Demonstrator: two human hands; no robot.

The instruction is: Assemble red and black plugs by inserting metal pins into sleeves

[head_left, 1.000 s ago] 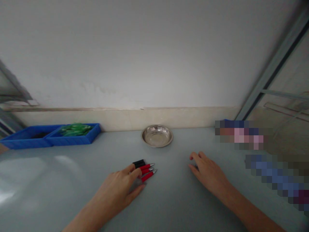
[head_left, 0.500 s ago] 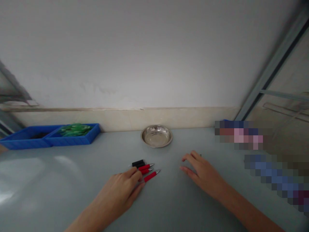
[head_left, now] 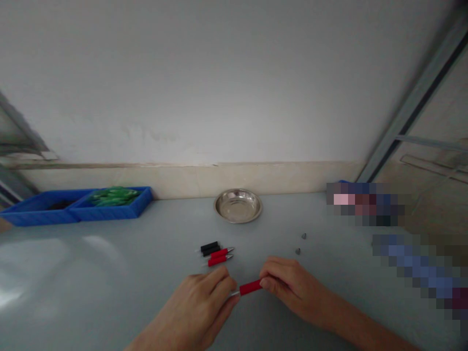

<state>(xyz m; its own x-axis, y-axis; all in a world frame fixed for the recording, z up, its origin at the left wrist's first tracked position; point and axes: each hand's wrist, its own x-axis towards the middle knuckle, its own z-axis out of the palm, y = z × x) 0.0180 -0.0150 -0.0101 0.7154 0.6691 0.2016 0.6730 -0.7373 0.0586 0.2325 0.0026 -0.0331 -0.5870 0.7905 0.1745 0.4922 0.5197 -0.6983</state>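
Note:
A red pen part (head_left: 250, 287) is held level just above the grey table (head_left: 109, 273) between both my hands. My left hand (head_left: 199, 312) pinches its left end, where a thin pale tip shows. My right hand (head_left: 290, 290) is closed round its right end. Just beyond my hands lie two red pen parts with silver tips (head_left: 219, 256) and two black ones (head_left: 209, 248), side by side. Two small grey tips (head_left: 300, 243) sit on the table to the right of them.
A shallow steel dish (head_left: 238, 205) stands at the back by the wall. Two blue bins (head_left: 78, 205) are at the back left, one holding green parts (head_left: 114, 195). Blurred shapes and a metal frame (head_left: 413, 102) fill the right side.
My left hand drew one red pen part out of the row toward me. My right hand left the two small grey tips and came across to grip the part's other end.

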